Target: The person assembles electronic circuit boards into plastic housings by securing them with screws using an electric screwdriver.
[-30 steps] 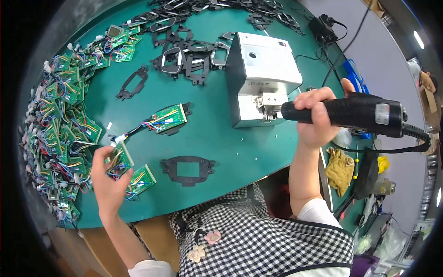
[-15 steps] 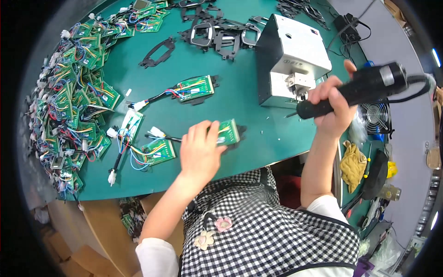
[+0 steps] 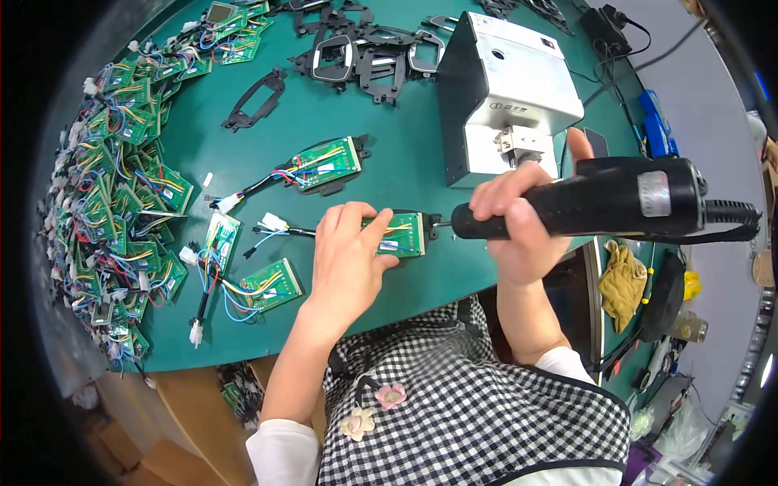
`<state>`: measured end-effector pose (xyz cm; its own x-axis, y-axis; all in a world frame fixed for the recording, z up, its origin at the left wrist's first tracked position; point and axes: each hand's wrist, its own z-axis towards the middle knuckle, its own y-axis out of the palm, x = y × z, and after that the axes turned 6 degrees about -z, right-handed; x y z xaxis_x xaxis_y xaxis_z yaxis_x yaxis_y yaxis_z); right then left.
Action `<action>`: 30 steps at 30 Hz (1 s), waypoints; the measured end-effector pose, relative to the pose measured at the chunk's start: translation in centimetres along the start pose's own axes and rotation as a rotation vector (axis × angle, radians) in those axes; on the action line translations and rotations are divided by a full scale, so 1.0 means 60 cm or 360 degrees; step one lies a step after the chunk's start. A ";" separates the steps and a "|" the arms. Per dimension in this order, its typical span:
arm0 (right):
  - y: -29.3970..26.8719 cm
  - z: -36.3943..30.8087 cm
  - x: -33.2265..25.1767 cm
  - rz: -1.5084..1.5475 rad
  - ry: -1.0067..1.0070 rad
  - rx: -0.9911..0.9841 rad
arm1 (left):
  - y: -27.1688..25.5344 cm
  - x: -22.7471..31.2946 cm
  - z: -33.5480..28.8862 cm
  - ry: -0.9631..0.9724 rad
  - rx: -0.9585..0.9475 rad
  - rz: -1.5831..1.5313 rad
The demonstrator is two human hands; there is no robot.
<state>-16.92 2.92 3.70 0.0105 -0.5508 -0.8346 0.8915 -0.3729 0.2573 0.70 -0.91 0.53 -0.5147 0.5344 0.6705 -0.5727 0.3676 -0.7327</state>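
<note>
My left hand [image 3: 347, 257] is closed over a green circuit board [image 3: 412, 235] lying on a black plastic bracket [image 3: 432, 228], gripping it against the table. A black cable with a white connector [image 3: 274, 222] runs out of it to the left. In my right hand [image 3: 523, 219] is a black electric screwdriver [image 3: 616, 199], held nearly level. Its thin bit points left and reaches the bracket's right end; whether it sits on a screw I cannot tell. Behind lies a second board [image 3: 328, 163] on its own bracket, and left of my hand are two wired boards [image 3: 272, 283].
A white and black boxy machine [image 3: 506, 97] stands beyond my right hand. Several black brackets and frames [image 3: 381, 65] lie at the back. A large heap of wired circuit boards [image 3: 121, 194] fills the left side. A tan cloth [image 3: 622, 283] lies at right.
My right hand has brought the screwdriver left and down, from beside the machine to the bracket's right end. My left hand stays on the board. The view has shifted slightly.
</note>
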 end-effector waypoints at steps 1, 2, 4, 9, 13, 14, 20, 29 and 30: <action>0.002 0.001 0.007 -0.0014 0.0040 -0.0010 | 0.005 -0.002 0.003 -0.0001 -0.0013 -0.0004; 0.003 0.003 0.012 -0.0019 0.0052 -0.0008 | 0.008 -0.002 0.005 -0.0008 -0.0022 -0.0010; 0.006 0.006 0.024 -0.0075 0.0161 -0.0041 | 0.014 -0.003 0.009 -0.0033 -0.0041 0.0013; 0.014 0.011 0.046 -0.0128 0.0237 -0.0083 | 0.019 -0.005 0.012 -0.0101 -0.0035 -0.0044; 0.009 0.020 0.059 -0.0049 0.0405 -0.0418 | 0.019 -0.001 0.012 -0.0143 0.0000 -0.0070; -0.001 0.032 0.075 -0.0166 0.0181 -0.0759 | 0.020 0.001 0.012 -0.0140 -0.0001 -0.0076; -0.007 0.023 0.058 -0.0379 0.0019 -0.0692 | 0.021 0.000 0.011 -0.0180 -0.0088 -0.0098; -0.073 0.112 -0.022 -0.0381 -0.0317 0.0236 | 0.029 0.007 0.003 -0.0155 0.0092 -0.0048; -0.072 0.112 -0.018 -0.0406 -0.0331 0.0176 | 0.022 0.007 -0.003 -0.0162 0.0103 -0.0089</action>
<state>-23.82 0.12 6.75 -0.3094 -0.5655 -0.7646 0.7986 -0.5909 0.1139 -0.16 -0.06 -0.19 -0.5410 0.4336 0.7206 -0.6404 0.3430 -0.6872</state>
